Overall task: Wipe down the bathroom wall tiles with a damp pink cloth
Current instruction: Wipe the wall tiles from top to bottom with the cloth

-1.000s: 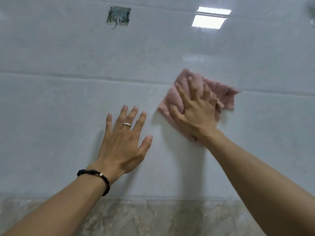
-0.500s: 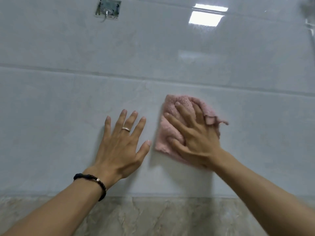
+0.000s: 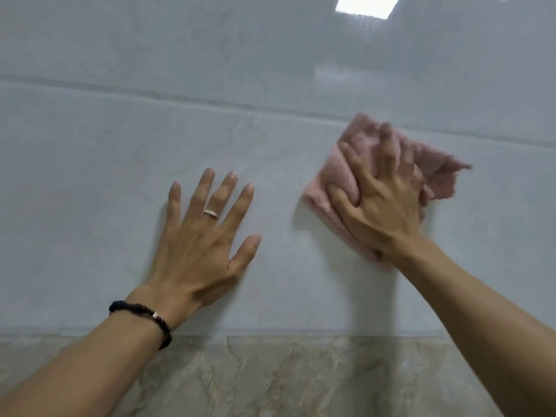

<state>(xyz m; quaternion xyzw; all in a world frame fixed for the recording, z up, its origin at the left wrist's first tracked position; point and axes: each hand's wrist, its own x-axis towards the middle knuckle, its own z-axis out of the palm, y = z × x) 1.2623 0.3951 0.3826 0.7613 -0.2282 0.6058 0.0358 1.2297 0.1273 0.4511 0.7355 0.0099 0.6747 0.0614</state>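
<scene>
Motion-blurred pink cloth (image 3: 352, 173), partly hidden under right hand (image 3: 382, 200)

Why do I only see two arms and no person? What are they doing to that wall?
The camera sits on the person's head and looks forward and down, so you see only their arms reaching out. The surface is a bathroom wall of pale grey tiles, with a brownish marbled band below. The right hand presses a pink cloth against the tiles with spread fingers to wipe them. The left hand lies flat on the wall, holding nothing; it wears a ring and a dark bead bracelet. The bright patch on top is a lamp's reflection.
</scene>
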